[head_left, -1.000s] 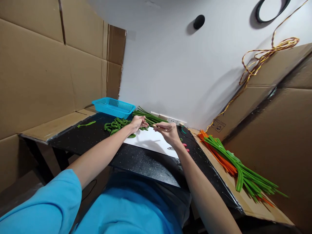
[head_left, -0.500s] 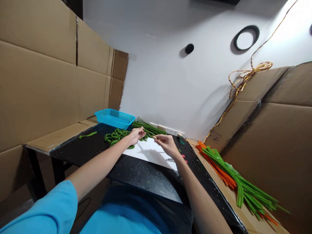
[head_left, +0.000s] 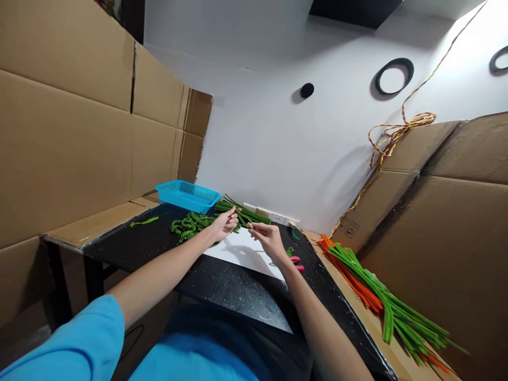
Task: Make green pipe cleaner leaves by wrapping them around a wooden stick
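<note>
Above a white sheet (head_left: 243, 250) my two hands are close together with their fingers pinched. My left hand (head_left: 226, 224) is closed on what looks like a thin green pipe cleaner (head_left: 243, 215), which stretches toward my right hand (head_left: 268, 238). The right fingers pinch its other end, where a small pale bit shows; its exact shape is too small to tell. To the left of my left hand lies a heap of curled green pipe cleaners (head_left: 190, 225). A bundle of straight dark green pipe cleaners (head_left: 260, 217) lies behind both hands. Beside my right wrist is a tool with red handles (head_left: 296, 263), partly hidden.
A blue plastic basket (head_left: 188, 196) stands at the black table's (head_left: 222, 280) back left. One loose green strip (head_left: 144, 221) lies near the left edge. Orange pipe cleaners (head_left: 357, 283) and bright green pipe cleaners (head_left: 397, 296) rest on cardboard at right. Cardboard walls (head_left: 71, 132) flank the table.
My view has tilted slightly upward. My right hand has shifted a little left, toward the left hand, and more of the red-handled tool's grips shows beside its wrist. Both hands stay pinched.
</note>
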The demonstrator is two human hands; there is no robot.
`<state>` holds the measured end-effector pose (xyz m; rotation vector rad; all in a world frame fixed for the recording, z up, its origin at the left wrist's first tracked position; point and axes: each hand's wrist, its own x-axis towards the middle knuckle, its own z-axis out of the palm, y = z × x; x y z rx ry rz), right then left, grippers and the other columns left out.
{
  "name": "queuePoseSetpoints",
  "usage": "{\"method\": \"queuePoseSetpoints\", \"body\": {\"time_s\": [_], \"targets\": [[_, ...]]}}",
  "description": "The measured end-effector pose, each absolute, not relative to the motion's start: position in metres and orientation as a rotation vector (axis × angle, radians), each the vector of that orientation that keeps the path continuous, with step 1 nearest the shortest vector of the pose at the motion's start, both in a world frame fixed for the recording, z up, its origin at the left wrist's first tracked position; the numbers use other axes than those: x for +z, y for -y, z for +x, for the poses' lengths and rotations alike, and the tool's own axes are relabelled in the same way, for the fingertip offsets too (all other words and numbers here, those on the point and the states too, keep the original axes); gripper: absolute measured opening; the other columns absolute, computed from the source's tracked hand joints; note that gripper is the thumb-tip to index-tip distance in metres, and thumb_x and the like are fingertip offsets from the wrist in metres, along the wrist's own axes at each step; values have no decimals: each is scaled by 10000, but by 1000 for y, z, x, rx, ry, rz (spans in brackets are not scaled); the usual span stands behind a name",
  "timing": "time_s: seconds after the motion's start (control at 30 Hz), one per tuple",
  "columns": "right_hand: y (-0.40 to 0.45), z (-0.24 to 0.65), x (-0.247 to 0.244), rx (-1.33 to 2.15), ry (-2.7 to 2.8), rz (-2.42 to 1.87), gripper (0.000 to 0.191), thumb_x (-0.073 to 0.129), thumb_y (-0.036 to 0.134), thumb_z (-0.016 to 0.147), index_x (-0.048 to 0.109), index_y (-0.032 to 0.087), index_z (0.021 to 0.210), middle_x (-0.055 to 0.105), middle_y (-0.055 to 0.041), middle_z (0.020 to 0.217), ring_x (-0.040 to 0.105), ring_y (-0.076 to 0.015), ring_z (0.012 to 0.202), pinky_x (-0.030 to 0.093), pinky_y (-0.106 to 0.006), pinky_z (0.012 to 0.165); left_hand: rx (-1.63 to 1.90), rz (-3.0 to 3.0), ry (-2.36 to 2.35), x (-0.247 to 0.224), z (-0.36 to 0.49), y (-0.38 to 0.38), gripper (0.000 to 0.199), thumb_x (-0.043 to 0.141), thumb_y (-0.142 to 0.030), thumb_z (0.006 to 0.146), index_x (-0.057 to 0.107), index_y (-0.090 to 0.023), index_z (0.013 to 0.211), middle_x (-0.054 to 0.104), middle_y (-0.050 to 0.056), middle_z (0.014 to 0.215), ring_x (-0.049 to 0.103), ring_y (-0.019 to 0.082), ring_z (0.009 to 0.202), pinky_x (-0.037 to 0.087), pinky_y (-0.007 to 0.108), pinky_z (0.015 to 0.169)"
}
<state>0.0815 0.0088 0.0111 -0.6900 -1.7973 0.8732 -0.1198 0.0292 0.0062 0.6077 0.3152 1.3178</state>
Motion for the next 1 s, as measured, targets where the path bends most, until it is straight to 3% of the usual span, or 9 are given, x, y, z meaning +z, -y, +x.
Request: {"method": "queuePoseSetpoints", "body": {"time_s": [0.27, 0.43, 0.53, 0.7, 1.0], "targets": [[1, 77, 13, 986, 1948, -741, 376, 824, 452, 746, 778, 145, 958, 717, -58, 787, 628, -167, 660, 518, -301, 619, 1588, 682, -677, -3, -114, -35, 146, 757, -261, 877, 748, -115, 881, 459, -62, 586, 371, 18, 402, 217, 160, 352], [5, 74, 11, 952, 2111, -739, 285, 765, 426, 811, 739, 161, 914, 662, -22, 730, 582, -153, 651, 442, -271, 611, 1636, 673, -742, -7, -110, -36, 115, 772, -243, 846, 769, -129, 829, 640, 15, 694, 584, 81, 567, 449, 198, 526], [10, 72, 14, 807, 2194, -768, 198, 711, 358, 847, 720, 167, 898, 611, 2, 689, 522, -142, 636, 378, -257, 598, 1635, 688, -739, -8, -108, -34, 124, 754, -239, 867, 751, -132, 806, 705, 52, 777, 645, 115, 643, 509, 234, 614], [16, 70, 17, 638, 2268, -785, 128, 637, 287, 858, 695, 172, 865, 570, 16, 699, 447, -130, 631, 330, -251, 605, 1605, 779, -737, -8, -107, -32, 215, 732, -272, 909, 697, -128, 753, 715, 64, 756, 640, 118, 595, 523, 246, 627], [9, 67, 4, 603, 2305, -781, 161, 615, 301, 872, 697, 162, 877, 581, 5, 723, 447, -139, 659, 322, -257, 628, 1606, 781, -802, -11, -107, -39, 192, 676, -246, 960, 728, -114, 830, 694, 47, 721, 609, 98, 531, 525, 239, 598]]}}
